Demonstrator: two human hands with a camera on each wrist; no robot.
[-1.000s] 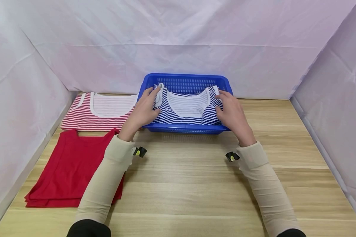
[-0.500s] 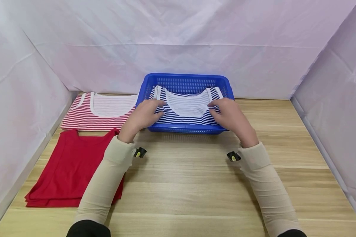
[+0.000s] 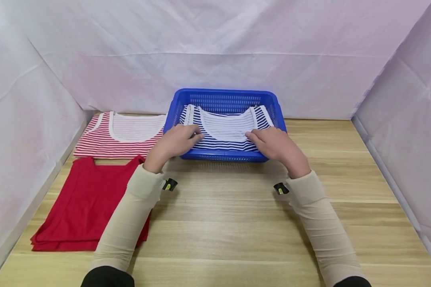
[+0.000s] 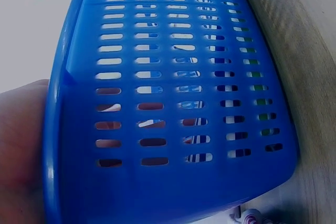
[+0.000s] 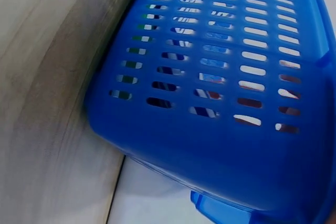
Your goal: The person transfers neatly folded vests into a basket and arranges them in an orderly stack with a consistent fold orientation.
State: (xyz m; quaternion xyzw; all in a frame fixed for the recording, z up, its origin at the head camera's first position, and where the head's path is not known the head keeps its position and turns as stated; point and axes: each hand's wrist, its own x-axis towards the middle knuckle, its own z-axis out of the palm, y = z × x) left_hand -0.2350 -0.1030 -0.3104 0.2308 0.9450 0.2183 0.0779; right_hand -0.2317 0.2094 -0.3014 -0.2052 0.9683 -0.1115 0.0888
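Observation:
A folded navy-and-white striped tank top (image 3: 222, 146) lies in a blue plastic basket (image 3: 230, 92) at the back middle of the table. My left hand (image 3: 175, 140) reaches over the basket's front left corner, its loosely bent fingers on the top's left part. Over the front right corner comes my right hand (image 3: 275, 143), with its fingers against the top's right front. The left wrist view shows the left hand (image 4: 20, 140) beyond the basket rim (image 4: 55, 119). Through the slots of the basket wall (image 5: 199, 145) in the right wrist view, bits of striped cloth appear. Most fingertips are hidden.
A folded red-and-white striped tank top (image 3: 118, 150) lies left of the basket. Nearer the front left is a folded red tank top (image 3: 89, 199), partly under the left forearm. A pale cloth backdrop (image 3: 215, 56) stands behind the wooden table (image 3: 222, 223).
Both hands have come from the tank top's shoulders towards its front edge, and the right has also shifted inward. The top now lies flatter and lower in the basket.

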